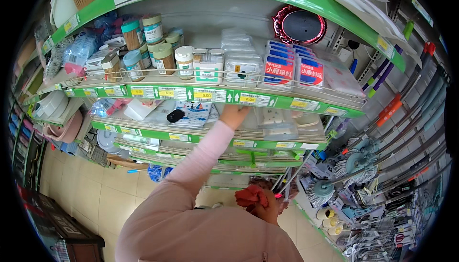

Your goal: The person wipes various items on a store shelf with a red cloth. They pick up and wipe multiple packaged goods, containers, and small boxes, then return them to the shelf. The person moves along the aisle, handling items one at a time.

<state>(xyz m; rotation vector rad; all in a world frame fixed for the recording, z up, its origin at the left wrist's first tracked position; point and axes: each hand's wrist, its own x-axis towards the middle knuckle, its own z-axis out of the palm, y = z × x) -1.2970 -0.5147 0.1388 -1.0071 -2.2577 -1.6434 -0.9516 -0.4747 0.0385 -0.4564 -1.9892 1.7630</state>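
Note:
My left arm, in a pale pink sleeve, stretches forward to a shelf below the top row of goods. My left hand (234, 116) is under the green price rail, and its fingers are mostly hidden there. Beside it on the left lies a white packet with blue and red pictures (195, 112), with a small black oval object (175, 115) on it. Clear flat packs (277, 118) are to its right. Low in front of my body, my right hand (267, 209) is closed around a crumpled red cloth (251, 196).
Above are toothpick jars (163, 57), clear plastic boxes (243, 68) and blue-and-red packs (279, 68) behind a wire guard. A red-rimmed round item (302, 26) stands at the back. Mops (355, 164) with long handles crowd the right. A dark wooden cabinet (64, 228) stands lower left.

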